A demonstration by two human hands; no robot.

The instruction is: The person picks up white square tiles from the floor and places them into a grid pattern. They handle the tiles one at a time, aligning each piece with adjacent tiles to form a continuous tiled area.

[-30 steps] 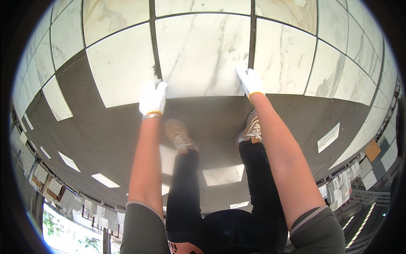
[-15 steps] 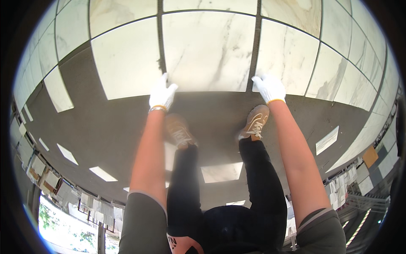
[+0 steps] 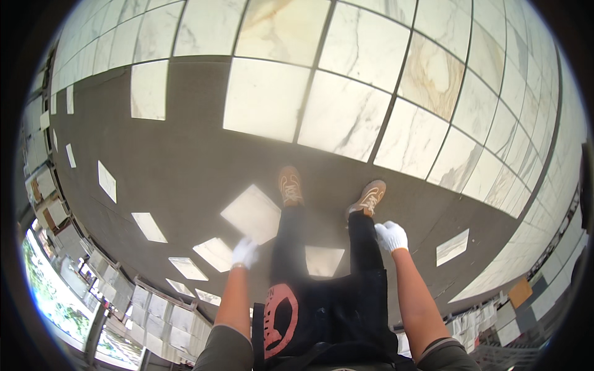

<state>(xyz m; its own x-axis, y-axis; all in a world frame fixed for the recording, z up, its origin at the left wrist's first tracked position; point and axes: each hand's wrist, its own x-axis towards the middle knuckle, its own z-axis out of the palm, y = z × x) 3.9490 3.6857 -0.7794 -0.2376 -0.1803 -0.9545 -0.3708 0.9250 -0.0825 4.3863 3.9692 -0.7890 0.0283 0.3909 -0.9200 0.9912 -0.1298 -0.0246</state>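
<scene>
Both my hands wear white gloves and have nothing visible in them. My left hand (image 3: 245, 252) hangs beside my left leg, above pale tiles lying on the floor; motion smears its fingers. My right hand (image 3: 391, 236) is next to my right thigh, its fingers loosely bent and apart. Ahead of my shoes, a white marble-look tile with grey veins (image 3: 345, 114) lies in the front row. On its left is a plainer white tile (image 3: 266, 99), and on its right another veined tile (image 3: 411, 134). Dark narrow gaps run between them.
Rows of marble-look tiles stretch ahead and right. A separate tile (image 3: 149, 90) lies at far left on the grey floor (image 3: 192, 148). Beside my left shoe lies a tilted pale tile (image 3: 252, 213). Another piece (image 3: 452, 247) lies at right. Racks of panels (image 3: 161, 324) stand behind.
Both hands have left the near corners of the middle veined tile and drawn back beside my legs. My view has shifted back and left, showing more floor and the tilted pale tile.
</scene>
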